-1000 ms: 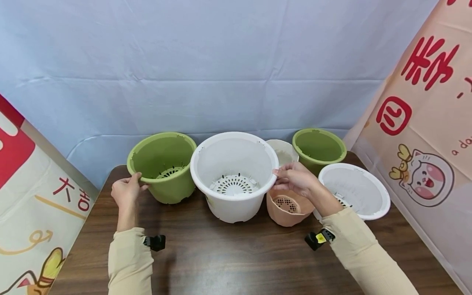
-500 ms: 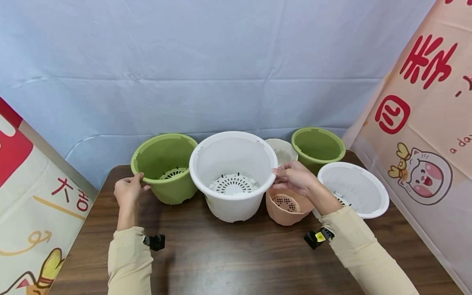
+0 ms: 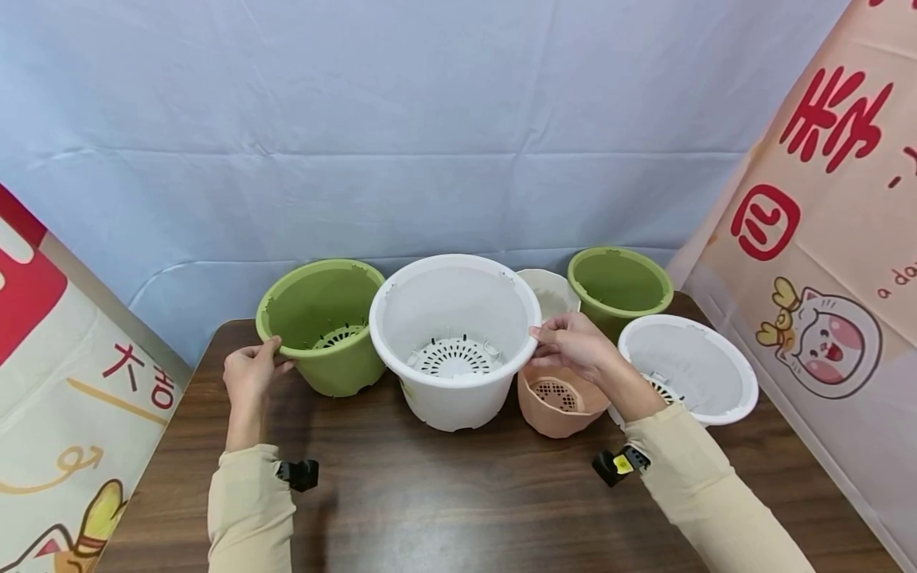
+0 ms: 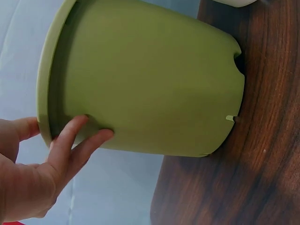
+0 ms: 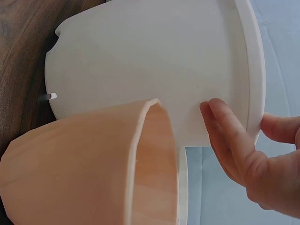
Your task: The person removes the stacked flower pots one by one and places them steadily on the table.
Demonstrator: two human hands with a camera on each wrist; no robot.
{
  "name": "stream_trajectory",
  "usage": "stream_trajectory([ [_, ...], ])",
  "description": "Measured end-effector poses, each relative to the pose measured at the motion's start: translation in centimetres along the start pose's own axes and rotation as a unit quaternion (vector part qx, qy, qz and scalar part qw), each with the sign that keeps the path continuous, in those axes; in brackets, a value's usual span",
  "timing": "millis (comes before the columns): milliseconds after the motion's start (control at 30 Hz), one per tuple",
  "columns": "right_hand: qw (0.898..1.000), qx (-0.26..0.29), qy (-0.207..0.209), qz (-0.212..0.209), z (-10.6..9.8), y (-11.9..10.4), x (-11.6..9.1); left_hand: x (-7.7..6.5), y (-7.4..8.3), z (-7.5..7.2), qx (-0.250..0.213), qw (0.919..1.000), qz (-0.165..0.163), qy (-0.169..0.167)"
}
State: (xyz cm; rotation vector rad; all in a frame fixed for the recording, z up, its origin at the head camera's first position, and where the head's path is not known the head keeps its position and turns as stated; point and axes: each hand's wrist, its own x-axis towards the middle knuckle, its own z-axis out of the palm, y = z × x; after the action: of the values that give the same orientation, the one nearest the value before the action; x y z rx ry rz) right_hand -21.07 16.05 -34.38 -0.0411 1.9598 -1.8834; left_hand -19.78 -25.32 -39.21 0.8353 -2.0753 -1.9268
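At the left, a green flowerpot [image 3: 337, 366] with a slotted bottom stands on the table. My left hand [image 3: 248, 378] pinches its near-left rim, thumb at the lip and fingers [image 4: 70, 140] against the outer wall. Beside it stands a larger white flowerpot [image 3: 458, 402] with drainage slots. My right hand [image 3: 573, 346] pinches that pot's right rim; in the right wrist view its thumb is at the lip and its fingers [image 5: 229, 126] lie along the outside. Below the right hand sits a small peach flowerpot [image 3: 555, 422], partly overlapped by the hand.
Behind the right hand stand a small cream pot [image 3: 548, 290] and a second green pot [image 3: 619, 282]. Another white pot [image 3: 705, 370] stands at the right, partly behind the right forearm. The brown wooden table [image 3: 444, 501] ends at a pale blue cloth [image 3: 430, 119].
The green pot and my left hand have shifted slightly right, closer to the white pot. My right hand and the white pot have stayed in place.
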Motion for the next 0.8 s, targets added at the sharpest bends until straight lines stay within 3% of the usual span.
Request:
stream_trajectory([
  [267,1.0,-0.019,0.015,-0.01,0.1,0.2,0.0,-0.4,-0.1,-0.1,-0.022,0.9996,0.006,-0.016],
  [500,0.998,-0.055,0.022,-0.03,0.0,0.7,0.2,-1.0,-0.1,-0.4,0.055,0.9982,0.016,-0.019],
  [800,0.992,-0.104,0.05,-0.059,-0.4,0.8,-0.5,-1.7,-0.1,-1.2,0.094,0.9946,0.043,-0.008],
])
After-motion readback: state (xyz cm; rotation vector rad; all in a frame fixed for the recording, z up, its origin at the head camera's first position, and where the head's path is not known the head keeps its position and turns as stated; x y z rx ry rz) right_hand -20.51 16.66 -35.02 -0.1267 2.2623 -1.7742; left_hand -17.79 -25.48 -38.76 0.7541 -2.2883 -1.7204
